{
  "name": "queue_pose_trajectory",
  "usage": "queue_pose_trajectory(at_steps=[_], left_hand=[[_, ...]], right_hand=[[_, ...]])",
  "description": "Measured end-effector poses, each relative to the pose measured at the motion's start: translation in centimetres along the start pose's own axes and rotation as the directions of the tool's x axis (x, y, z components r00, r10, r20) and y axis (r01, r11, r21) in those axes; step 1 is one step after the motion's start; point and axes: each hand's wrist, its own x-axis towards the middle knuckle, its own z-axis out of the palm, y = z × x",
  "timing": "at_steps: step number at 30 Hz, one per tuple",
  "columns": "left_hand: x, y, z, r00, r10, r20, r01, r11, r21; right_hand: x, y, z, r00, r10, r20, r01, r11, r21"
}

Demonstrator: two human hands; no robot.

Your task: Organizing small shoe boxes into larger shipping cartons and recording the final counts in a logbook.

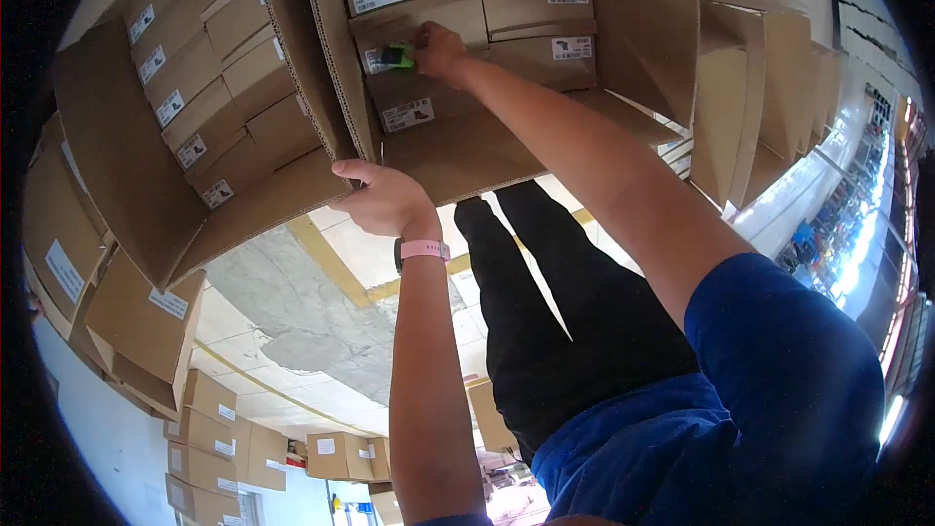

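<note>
My right hand (443, 51) is closed on a small bright-green and black tool (394, 56) whose exact kind I cannot make out. It holds the tool over a white label on one of the shoe boxes (419, 24) stacked inside an open carton (477, 151). My left hand (385, 197) wears a pink-strapped watch (424, 250). Its thumb lies over the near edge where this carton meets the left carton (263, 200), with the other fingers underneath, gripping that edge. Brown shoe boxes (224, 68) with white labels also fill the left carton.
More open cartons (726, 117) stand in a row to the right. Closed cartons (141, 312) are stacked at the left, and others (209, 448) stand along the lower left. The tiled floor (273, 390) bears yellow lines and a grey patch.
</note>
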Motion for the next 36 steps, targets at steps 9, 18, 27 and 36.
queue_pose_trajectory(at_steps=[9,18,27,36], left_hand=[[1.6,-1.0,-0.7,0.998,-0.015,-0.067,0.017,0.999,0.032],[0.8,-0.1,-0.6,0.999,-0.041,0.026,0.04,0.999,0.037],[0.0,1.1,0.7,1.0,-0.025,0.004,0.025,1.0,0.009],[0.2,1.2,1.6,0.999,-0.042,0.019,0.042,0.999,-0.006]], right_hand=[[-1.7,-1.4,-1.2,0.863,-0.032,0.505,-0.225,0.869,0.44],[-6.1,1.0,-2.5,0.876,-0.016,0.481,-0.26,0.826,0.5],[3.0,-3.4,-5.8,0.952,-0.013,0.306,-0.228,0.638,0.735],[12.9,-4.8,-8.6,0.991,-0.042,0.13,-0.076,0.622,0.779]])
